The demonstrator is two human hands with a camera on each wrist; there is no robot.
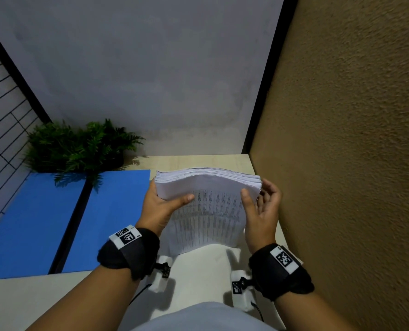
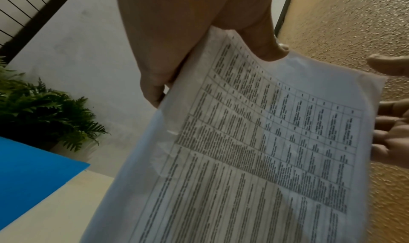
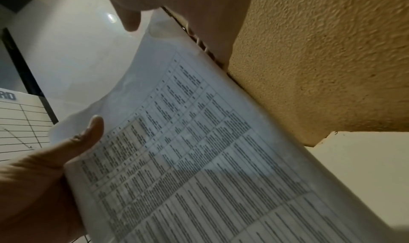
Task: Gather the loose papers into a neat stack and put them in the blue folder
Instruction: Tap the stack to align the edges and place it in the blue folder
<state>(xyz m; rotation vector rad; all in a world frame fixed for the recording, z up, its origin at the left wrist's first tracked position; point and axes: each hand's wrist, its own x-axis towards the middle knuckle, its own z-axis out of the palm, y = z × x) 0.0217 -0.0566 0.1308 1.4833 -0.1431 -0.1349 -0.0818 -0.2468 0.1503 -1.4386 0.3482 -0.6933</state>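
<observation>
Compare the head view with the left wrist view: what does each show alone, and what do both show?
Head view only: both black wrist bands and the dark spine of the open blue folder. Left wrist view only: the ruled grid lines on the top sheet, close up. Both: the paper stack, the left hand gripping it, the fern and the folder.

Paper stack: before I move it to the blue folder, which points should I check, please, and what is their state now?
1. Left hand grips the paper stack: ok.
2. Right hand grips it too: not ok, fingers relaxed beside the edge.
3. Sheet edges flush: not ok, top edge is fanned.
4. Blue folder lies open: ok.
5. Folder free of obstruction: not ok, plant fronds reach over its far edge.
6. Bottom edge resting on the desk: cannot tell.
</observation>
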